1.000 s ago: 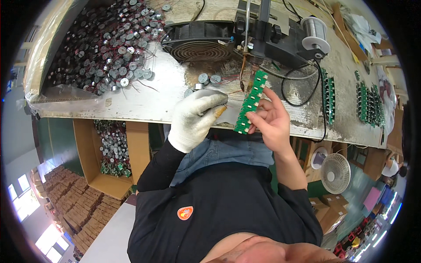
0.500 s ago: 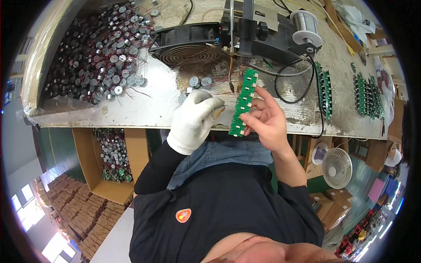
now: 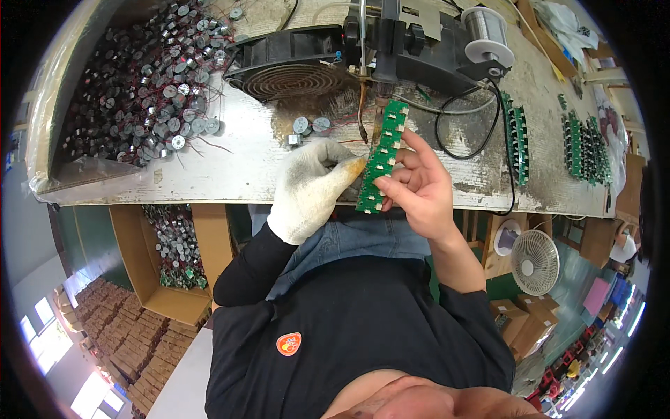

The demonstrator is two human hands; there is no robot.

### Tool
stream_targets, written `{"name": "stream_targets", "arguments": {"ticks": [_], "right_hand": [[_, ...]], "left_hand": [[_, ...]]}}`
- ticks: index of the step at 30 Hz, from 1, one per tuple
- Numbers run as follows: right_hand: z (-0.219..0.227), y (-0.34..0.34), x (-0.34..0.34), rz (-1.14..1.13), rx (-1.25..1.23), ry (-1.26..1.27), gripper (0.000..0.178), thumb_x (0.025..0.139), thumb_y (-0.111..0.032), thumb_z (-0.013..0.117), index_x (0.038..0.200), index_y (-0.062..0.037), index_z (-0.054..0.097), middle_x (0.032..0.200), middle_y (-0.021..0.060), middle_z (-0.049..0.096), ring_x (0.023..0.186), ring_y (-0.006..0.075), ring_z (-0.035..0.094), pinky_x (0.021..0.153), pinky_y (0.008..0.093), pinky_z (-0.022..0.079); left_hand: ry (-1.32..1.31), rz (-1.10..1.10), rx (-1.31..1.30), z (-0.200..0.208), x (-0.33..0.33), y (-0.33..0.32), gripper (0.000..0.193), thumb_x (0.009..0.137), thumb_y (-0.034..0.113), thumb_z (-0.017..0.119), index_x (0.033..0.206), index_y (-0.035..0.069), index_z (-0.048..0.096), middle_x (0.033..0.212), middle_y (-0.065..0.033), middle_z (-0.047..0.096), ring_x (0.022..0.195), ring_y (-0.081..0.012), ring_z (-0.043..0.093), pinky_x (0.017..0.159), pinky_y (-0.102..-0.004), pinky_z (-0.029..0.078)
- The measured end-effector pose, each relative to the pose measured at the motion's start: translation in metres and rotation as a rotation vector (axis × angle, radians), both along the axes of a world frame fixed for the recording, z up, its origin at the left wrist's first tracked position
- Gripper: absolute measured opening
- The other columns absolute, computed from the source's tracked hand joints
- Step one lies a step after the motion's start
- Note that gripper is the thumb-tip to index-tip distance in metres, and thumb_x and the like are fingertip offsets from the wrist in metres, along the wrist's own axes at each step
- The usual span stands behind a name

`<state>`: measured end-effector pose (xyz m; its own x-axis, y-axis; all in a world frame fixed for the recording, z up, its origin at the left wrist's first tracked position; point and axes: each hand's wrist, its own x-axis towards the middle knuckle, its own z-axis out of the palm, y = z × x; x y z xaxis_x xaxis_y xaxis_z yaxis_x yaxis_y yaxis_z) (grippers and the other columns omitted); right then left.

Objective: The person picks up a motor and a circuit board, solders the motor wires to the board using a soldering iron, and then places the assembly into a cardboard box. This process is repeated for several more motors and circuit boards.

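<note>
My bare right hand (image 3: 420, 178) grips a long green circuit board strip (image 3: 385, 155) by its lower right edge, thumb on top and fingers behind. The strip stands tilted, small pale connectors along its face, its upper end just right of the soldering iron tip (image 3: 362, 131). Beside the strip's left edge is my left hand (image 3: 312, 185), in a white glove with a stained thumb. Its fingers are closed, thumb tip at the board; whatever they pinch is hidden. Several small round silver motors (image 3: 301, 126) with red wires lie just beyond the glove.
A plastic-lined box (image 3: 52, 133) at the left holds a heap of wired motors. A black fan (image 3: 286, 66) and a solder wire spool (image 3: 486, 33) stand at the back. More board strips (image 3: 517, 145) lie right, past a looped black cable (image 3: 438, 129). Below the table edge sits a carton (image 3: 132, 244).
My gloved left hand has shifted right, bringing its thumb up to the strip's left edge. The board in my right hand sits slightly further left and higher in view.
</note>
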<state>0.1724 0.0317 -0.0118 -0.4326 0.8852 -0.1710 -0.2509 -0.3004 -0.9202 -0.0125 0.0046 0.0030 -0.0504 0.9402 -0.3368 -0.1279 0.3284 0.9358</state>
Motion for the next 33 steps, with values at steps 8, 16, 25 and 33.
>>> {"name": "stream_targets", "arguments": {"ticks": [8,16,25,33], "right_hand": [[0.001,0.003,-0.003,-0.032,0.046,0.034,0.069,0.082,0.009,0.063,0.142,-0.0007,0.029,0.105,0.014,0.058,0.072,0.0111,0.062,0.054,0.0206,0.051],[0.002,0.004,-0.002,-0.047,0.063,0.041,0.069,0.082,0.01,0.062,0.141,-0.0008,0.03,0.105,0.0137,0.059,0.072,0.0111,0.062,0.055,0.0205,0.052],[-0.001,0.001,-0.001,-0.052,0.058,0.031,0.069,0.081,0.011,0.063,0.141,-0.0012,0.031,0.105,0.013,0.057,0.072,0.0114,0.062,0.054,0.021,0.052],[-0.006,-0.002,0.001,-0.048,0.079,0.04,0.069,0.081,0.013,0.061,0.14,0.0001,0.03,0.107,0.0156,0.059,0.073,0.013,0.063,0.053,0.0222,0.053]], "left_hand": [[0.032,0.061,-0.029,0.002,0.004,0.007,0.02,0.084,0.015,0.067,0.086,-0.005,0.063,0.076,-0.0057,0.063,0.068,-0.0077,0.056,0.059,-0.0234,0.046],[0.065,0.058,0.04,0.006,0.005,0.009,0.017,0.084,0.012,0.066,0.083,-0.005,0.063,0.072,-0.0052,0.063,0.065,-0.0079,0.057,0.057,-0.0238,0.047],[0.089,0.006,-0.009,-0.005,0.003,0.003,0.015,0.087,0.012,0.062,0.089,-0.003,0.06,0.081,-0.0065,0.062,0.071,-0.0104,0.06,0.061,-0.0235,0.051],[0.083,0.033,0.055,0.0,0.006,0.005,0.016,0.081,0.012,0.069,0.083,-0.003,0.063,0.074,-0.0044,0.062,0.069,-0.0078,0.055,0.061,-0.0236,0.045]]}}
